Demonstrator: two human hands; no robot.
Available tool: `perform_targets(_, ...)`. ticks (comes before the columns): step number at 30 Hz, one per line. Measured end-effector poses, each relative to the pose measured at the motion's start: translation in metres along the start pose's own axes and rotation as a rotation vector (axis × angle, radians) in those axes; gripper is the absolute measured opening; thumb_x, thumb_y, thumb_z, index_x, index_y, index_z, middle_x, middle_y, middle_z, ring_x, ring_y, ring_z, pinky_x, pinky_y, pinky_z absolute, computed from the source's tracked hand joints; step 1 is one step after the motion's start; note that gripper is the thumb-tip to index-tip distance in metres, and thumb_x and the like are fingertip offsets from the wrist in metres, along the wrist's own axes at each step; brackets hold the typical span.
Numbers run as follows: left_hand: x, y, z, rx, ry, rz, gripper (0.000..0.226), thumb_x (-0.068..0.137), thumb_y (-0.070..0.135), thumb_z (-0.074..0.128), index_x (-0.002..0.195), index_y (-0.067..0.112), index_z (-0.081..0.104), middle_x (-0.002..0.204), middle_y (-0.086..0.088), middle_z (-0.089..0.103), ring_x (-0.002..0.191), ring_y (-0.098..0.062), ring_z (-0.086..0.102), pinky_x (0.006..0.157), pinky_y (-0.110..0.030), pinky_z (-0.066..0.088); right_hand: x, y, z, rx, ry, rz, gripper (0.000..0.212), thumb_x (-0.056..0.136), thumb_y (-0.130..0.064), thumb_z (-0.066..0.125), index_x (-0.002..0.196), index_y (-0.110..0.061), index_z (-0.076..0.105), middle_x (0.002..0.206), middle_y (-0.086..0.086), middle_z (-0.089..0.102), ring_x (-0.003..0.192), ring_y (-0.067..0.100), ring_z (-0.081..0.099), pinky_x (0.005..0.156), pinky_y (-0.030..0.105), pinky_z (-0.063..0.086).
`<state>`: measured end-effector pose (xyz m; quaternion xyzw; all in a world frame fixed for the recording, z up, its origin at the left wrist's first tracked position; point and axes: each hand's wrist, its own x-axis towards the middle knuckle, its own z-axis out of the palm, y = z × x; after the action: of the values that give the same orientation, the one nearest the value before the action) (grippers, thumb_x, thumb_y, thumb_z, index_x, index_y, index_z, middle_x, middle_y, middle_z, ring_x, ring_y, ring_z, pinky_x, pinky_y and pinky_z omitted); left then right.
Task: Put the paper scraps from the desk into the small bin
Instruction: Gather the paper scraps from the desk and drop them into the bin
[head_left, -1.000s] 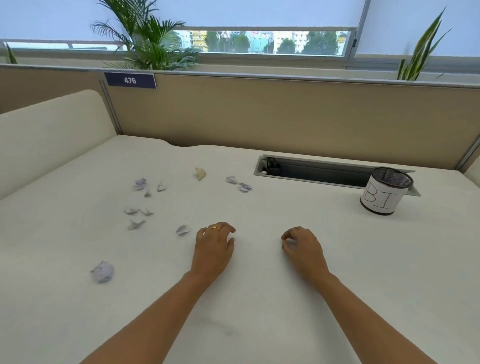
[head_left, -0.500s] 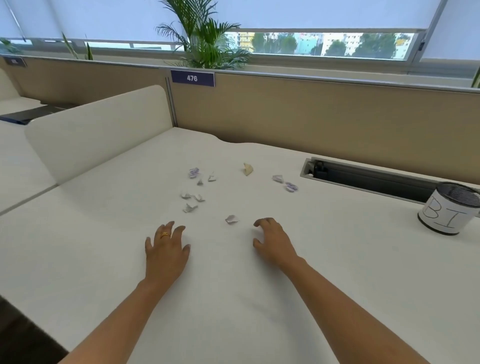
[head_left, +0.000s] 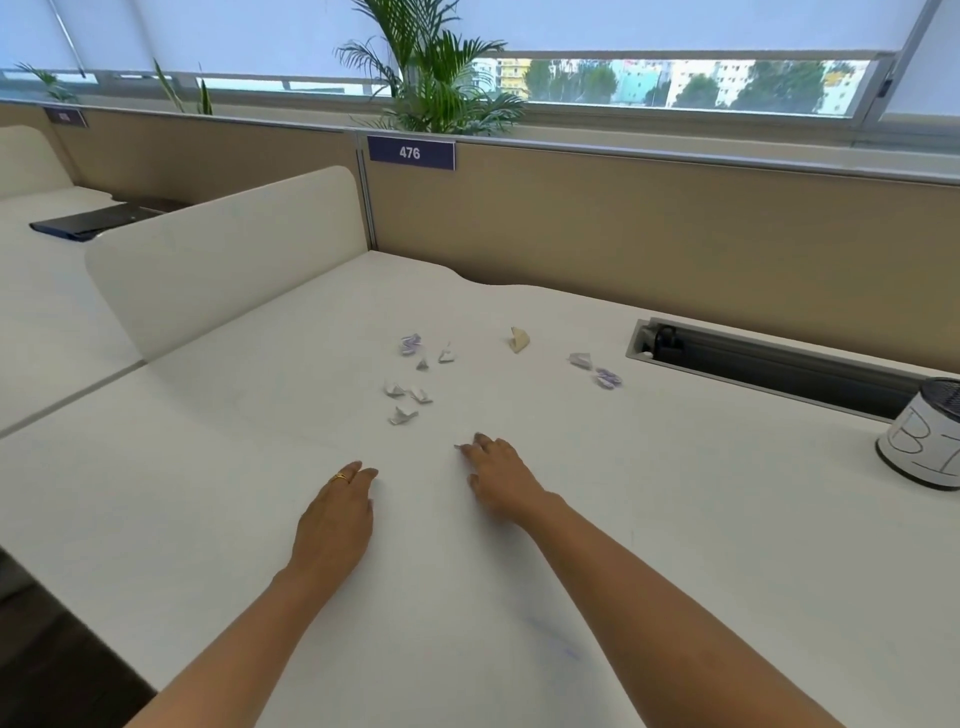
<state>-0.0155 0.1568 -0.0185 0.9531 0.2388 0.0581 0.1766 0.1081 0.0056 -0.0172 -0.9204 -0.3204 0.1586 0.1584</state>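
Both my hands are sliding forward on the white surface (head_left: 675, 545): right hand (head_left: 501, 480) curling over a small crumpled paper scrap (head_left: 461, 447), left hand (head_left: 335, 517) lying flat, empty, nearer me than that scrap.

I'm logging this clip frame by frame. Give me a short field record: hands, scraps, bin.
left hand: flat on the white desk, gold ring, holding nothing
right hand: fingertips at a small scrap; grip unclear
crumpled white-and-purple paper scraps: scattered beyond the hands, on the desk
tan folded scrap: lies apart, farther back
small labelled mesh bin: far right, upright
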Motion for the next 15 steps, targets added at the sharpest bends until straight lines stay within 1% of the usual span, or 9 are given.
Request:
perform_targets(2, 0.002, 0.002, 0.001, -0.003, 0.010, 0.011, 0.043, 0.096, 0.008, 0.039, 0.139, 0.011, 0.037, 0.153, -0.007, 0.030, 0.140, -0.021, 0.033, 0.111, -0.033, 0.033, -0.002, 0.002, 0.003, -0.014, 0.029, -0.019, 0.047, 0.098, -0.013, 0.033, 0.144, -0.008, 0.025, 0.155, 0.011, 0.020, 0.142, 0.031, 0.018, 0.118, 0.038, 0.018)
perform_targets(5, 0.005, 0.005, 0.001, -0.024, 0.012, 0.018, 0.043, 0.095, 0.007, 0.043, 0.137, 0.008, 0.041, 0.150, -0.009, 0.035, 0.137, -0.023, 0.037, 0.110, -0.034, 0.033, -0.007, 0.002, 0.000, 0.051, 0.121, -0.026, 0.041, 0.095, -0.011, 0.040, 0.135, -0.006, 0.036, 0.145, 0.011, 0.034, 0.131, 0.030, 0.031, 0.104, 0.038, 0.036)
perform_targets(7, 0.007, 0.008, 0.002, -0.040, 0.013, 0.030, 0.042, 0.093, 0.006, 0.045, 0.135, 0.007, 0.044, 0.147, -0.010, 0.040, 0.134, -0.024, 0.041, 0.109, -0.034, 0.035, -0.006, 0.002, -0.003, 0.066, 0.183, -0.035, 0.040, 0.091, -0.007, 0.045, 0.131, -0.007, 0.038, 0.142, 0.012, 0.034, 0.126, 0.031, 0.037, 0.097, 0.040, 0.042)
perform_targets(8, 0.007, 0.009, 0.002, -0.047, 0.014, 0.034, 0.041, 0.093, 0.005, 0.046, 0.134, 0.006, 0.045, 0.146, -0.010, 0.042, 0.133, -0.024, 0.043, 0.108, -0.033, 0.036, -0.005, 0.001, -0.003, 0.071, 0.197, -0.045, 0.042, 0.090, -0.003, 0.045, 0.131, -0.008, 0.038, 0.144, 0.011, 0.032, 0.127, 0.032, 0.037, 0.097, 0.041, 0.043)
perform_targets(10, 0.007, 0.011, 0.002, -0.068, 0.022, 0.034, 0.041, 0.092, 0.005, 0.047, 0.133, 0.006, 0.047, 0.143, -0.010, 0.045, 0.131, -0.024, 0.046, 0.107, -0.032, 0.037, -0.002, -0.003, -0.004, 0.075, 0.161, -0.065, 0.051, 0.089, 0.005, 0.038, 0.137, -0.011, 0.032, 0.153, 0.010, 0.020, 0.135, 0.032, 0.027, 0.105, 0.042, 0.037)
perform_targets(12, 0.006, 0.011, 0.002, -0.087, 0.029, 0.032, 0.040, 0.092, 0.006, 0.049, 0.132, 0.005, 0.048, 0.140, -0.010, 0.049, 0.128, -0.025, 0.049, 0.106, -0.030, 0.037, -0.001, -0.006, -0.003, 0.032, 0.068, -0.071, 0.059, 0.090, 0.008, 0.030, 0.144, -0.015, 0.024, 0.158, 0.008, 0.008, 0.144, 0.029, 0.012, 0.115, 0.043, 0.025)
perform_targets(13, 0.006, 0.012, 0.002, -0.089, 0.029, 0.033, 0.039, 0.092, 0.007, 0.050, 0.132, 0.005, 0.048, 0.139, -0.010, 0.050, 0.127, -0.025, 0.050, 0.105, -0.030, 0.037, 0.000, -0.008, -0.002, -0.009, 0.028, -0.075, 0.060, 0.090, 0.008, 0.027, 0.145, -0.015, 0.021, 0.159, 0.008, 0.005, 0.145, 0.029, 0.007, 0.118, 0.044, 0.019)
perform_targets(15, 0.005, 0.012, 0.001, -0.089, 0.019, 0.035, 0.039, 0.092, 0.009, 0.051, 0.131, 0.005, 0.049, 0.137, -0.011, 0.053, 0.125, -0.025, 0.051, 0.105, -0.029, 0.038, 0.002, -0.008, 0.001, -0.079, -0.020, -0.087, 0.058, 0.092, 0.005, 0.025, 0.146, -0.013, 0.019, 0.158, 0.010, 0.006, 0.145, 0.030, 0.006, 0.120, 0.043, 0.013)
